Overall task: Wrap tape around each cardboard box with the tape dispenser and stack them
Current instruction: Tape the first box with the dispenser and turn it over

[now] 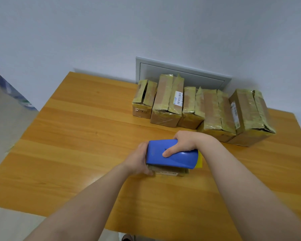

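In the head view, the blue tape dispenser (pixel 172 153) is sitting in the lower middle of the frame, right on top of a small cardboard box (pixel 169 172). The box is resting on the wooden surface (pixel 76 136). The right hand (pixel 185 141) is gripping the dispenser from above, with its fingers going over the far side and its thumb pressing on the near blue face. The left hand (pixel 137 159) is holding the left end of the box, curled round it just under the dispenser. A bit of yellow tape (pixel 200 159) is peeking out at the dispenser's right end. A row of boxes (pixel 212 110) is standing in the upper right of the frame, by the wall and well apart from the hands, and they are already wearing shiny yellowish tape. The small box is looking light and a bit soft, so I think a hard squeeze could dent it. Holding it by its ends and corners is looking safest. The dispenser is looking hard and smooth, so a full grip round its body is making sense. The tape is probably thin and sticky. Most of the small box is hiding under the dispenser and the hands, so I cannot tell how much tape is on it. The left fingers are hiding too, and the cutting edge is not showing.
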